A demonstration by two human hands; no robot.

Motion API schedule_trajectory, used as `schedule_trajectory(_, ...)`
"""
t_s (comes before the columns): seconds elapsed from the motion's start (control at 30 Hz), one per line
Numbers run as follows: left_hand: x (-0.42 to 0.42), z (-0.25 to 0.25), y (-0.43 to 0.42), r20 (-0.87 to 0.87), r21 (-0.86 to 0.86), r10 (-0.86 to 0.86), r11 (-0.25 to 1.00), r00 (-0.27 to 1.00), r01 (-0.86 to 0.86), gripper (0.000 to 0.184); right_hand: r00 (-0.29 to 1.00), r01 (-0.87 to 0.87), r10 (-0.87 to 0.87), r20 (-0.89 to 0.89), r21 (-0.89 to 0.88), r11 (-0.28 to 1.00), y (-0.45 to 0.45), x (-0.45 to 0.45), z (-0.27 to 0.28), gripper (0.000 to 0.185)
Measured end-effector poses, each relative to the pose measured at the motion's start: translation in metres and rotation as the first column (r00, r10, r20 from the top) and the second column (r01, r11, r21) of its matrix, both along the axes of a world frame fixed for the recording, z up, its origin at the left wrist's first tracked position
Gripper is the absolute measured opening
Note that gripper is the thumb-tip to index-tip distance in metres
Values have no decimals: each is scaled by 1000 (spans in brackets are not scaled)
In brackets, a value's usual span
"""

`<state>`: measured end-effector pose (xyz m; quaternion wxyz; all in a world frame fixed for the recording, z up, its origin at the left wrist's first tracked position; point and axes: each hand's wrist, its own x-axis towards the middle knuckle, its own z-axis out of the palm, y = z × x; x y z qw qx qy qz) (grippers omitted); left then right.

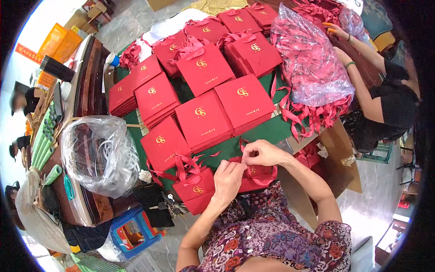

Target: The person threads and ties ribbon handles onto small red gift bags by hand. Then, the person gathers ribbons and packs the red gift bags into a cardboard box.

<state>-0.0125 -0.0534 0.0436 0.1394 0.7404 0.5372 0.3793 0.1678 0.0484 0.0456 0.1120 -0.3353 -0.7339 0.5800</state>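
Observation:
Both hands are close together over a red paper bag [253, 171] with a gold logo, at the table's near edge. My left hand [229, 180] has its fingers pinched at the bag's top; what they hold is too small to make out. My right hand [263, 153] is pinched just right of it, beside red ribbon, its held part also hidden. Left of them lies another red bag [195, 189] with ribbon handles. Beyond the hands, stacks of flat red bags [206, 119] cover much of the green table top [217, 158].
A clear plastic sack of red ribbons [308, 59] lies at the right, near a co-worker's arms [362, 86]. At the left are a clear plastic bag [102, 154] and stacked dark boards [90, 77]. A blue plastic stool [136, 233] stands below left.

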Motion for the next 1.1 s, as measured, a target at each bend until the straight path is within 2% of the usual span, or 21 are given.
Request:
schedule_trajectory(0.03,-1,2,1,-1,1,-2,1000,1000,2,11,997,69,-69,-36,-1,998,-4,-2,-8,10)
schedule_trajectory(0.07,-1,3,3,49,-85,30,996,998,-26,12,969,217,-204,-139,89,972,-9,-7,-20,14)
schedule_trajectory(0.1,0,5,4,95,-172,65,984,993,-48,13,923,328,-345,-169,-124,937,-6,-13,-22,16)
schedule_trajectory(0.17,0,-2,4,119,-204,76,978,990,-50,15,882,455,-457,-113,-41,889,-1,-9,-19,18)
schedule_trajectory(0.23,0,-4,6,77,-241,157,961,985,-134,15,891,445,-446,-87,-25,895,0,-3,-10,20)
schedule_trajectory(0.3,-1,-10,11,74,-251,155,959,985,-131,15,896,432,-442,-37,300,850,1,8,0,22)
schedule_trajectory(0.37,-1,-15,15,102,-259,188,953,977,-156,14,848,467,-529,24,436,769,3,20,4,23)
schedule_trajectory(0.43,0,-13,20,119,-251,201,954,972,-167,17,813,434,-555,175,453,779,3,25,15,27)
schedule_trajectory(0.5,4,-9,26,120,-274,263,936,957,-223,22,830,384,-520,202,469,795,0,24,3,30)
schedule_trajectory(0.53,4,-16,29,91,-243,268,940,959,-239,32,832,356,-501,237,465,811,-1,21,-3,32)
schedule_trajectory(0.57,5,-17,31,91,-242,267,940,959,-239,32,824,342,-505,256,486,804,-2,16,-8,29)
schedule_trajectory(0.63,6,-17,35,-36,-377,347,864,937,-335,39,828,281,-484,282,537,795,-6,9,-17,25)
schedule_trajectory(0.77,2,-33,40,-7,-463,298,845,955,-267,43,850,282,-481,214,588,758,-7,11,-31,22)
schedule_trajectory(0.83,4,-33,39,-1,-412,290,872,957,-265,40,860,381,-488,152,446,810,-7,14,-25,19)
schedule_trajectory(0.87,6,-32,38,62,-430,355,853,933,-296,35,860,379,-487,154,446,811,-7,16,-22,19)
schedule_trajectory(0.93,9,-29,37,125,-449,417,833,900,-324,31,796,605,-601,-70,82,792,-7,21,-16,16)
schedule_trajectory(0.97,11,-30,33,225,-391,420,865,879,-313,25,795,606,-602,-67,81,791,-9,21,-12,16)
schedule_trajectory(1.0,12,-29,30,323,-331,414,892,851,-309,20,787,610,-601,-142,26,792,-12,19,-6,15)
schedule_trajectory(1.03,15,-28,29,322,-334,416,890,850,-309,20,771,607,-599,-217,-31,794,-16,17,-1,15)
schedule_trajectory(1.1,21,-22,26,404,-319,422,897,812,-307,17,843,513,-518,-144,-73,855,-21,14,10,12)
